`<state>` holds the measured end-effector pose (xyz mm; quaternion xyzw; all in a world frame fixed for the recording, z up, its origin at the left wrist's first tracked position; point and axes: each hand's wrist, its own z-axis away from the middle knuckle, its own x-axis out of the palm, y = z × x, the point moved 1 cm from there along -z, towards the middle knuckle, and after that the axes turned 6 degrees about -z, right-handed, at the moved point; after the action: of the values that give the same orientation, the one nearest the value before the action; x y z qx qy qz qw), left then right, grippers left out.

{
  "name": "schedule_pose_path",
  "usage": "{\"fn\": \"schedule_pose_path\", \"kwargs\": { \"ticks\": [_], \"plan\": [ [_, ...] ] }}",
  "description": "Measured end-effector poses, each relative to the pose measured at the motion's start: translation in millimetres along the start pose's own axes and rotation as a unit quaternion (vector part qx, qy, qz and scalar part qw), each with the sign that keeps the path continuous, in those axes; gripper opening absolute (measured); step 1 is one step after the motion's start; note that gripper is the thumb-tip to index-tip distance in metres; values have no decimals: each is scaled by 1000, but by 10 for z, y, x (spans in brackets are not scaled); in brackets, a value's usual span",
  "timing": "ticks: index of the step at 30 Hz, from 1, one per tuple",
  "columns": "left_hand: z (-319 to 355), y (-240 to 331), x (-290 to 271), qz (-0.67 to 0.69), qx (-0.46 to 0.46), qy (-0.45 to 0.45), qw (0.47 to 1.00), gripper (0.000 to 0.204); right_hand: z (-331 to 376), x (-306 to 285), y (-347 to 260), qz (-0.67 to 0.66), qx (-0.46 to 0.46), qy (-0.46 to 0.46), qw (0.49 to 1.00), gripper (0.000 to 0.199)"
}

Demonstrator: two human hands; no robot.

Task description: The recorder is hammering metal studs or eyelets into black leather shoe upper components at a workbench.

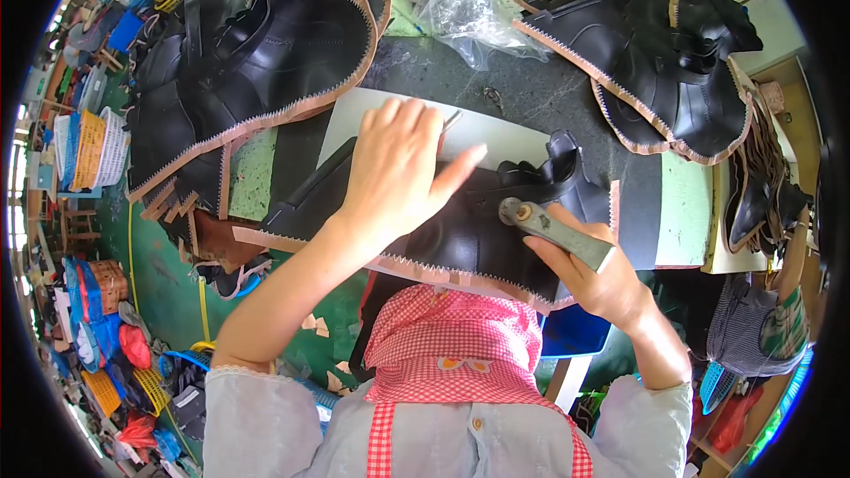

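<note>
A black leather shoe piece (460,230) with a tan zigzag-cut edge lies flat over a white board (496,137) on the dark work table. My left hand (398,168) presses down on it, palm flat and fingers spread toward the far side. My right hand (598,274) grips a grey-handled roller tool (553,230), whose small round wheel rests on the leather near its right part. A thin metal tip shows just beyond my left fingers.
Stacks of similar black leather pieces lie at the back left (257,62) and back right (664,62). A clear plastic bag (469,4) sits between them. Coloured baskets (88,150) stand on the green floor at left. Tan offcuts lie near the table edge (177,204).
</note>
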<state>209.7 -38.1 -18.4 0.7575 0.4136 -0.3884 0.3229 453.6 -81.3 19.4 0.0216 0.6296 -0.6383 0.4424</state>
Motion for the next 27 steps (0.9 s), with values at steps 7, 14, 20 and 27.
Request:
{"fn": "schedule_pose_path", "kwargs": {
  "ticks": [7,14,20,27],
  "plan": [
    [4,-351,-364,-12,92,-29,995,23,2,-254,117,-195,44,116,973,28],
    [147,-2476,-1777,-283,-70,85,953,25,-407,-1251,799,347,-108,318,876,40],
    [272,-1649,-762,-118,3,121,986,16,-696,-1325,1581,466,-88,307,825,40],
    [47,-2201,64,-270,-72,114,953,11,-615,-1668,1322,329,-73,343,877,19]
  ]
}}
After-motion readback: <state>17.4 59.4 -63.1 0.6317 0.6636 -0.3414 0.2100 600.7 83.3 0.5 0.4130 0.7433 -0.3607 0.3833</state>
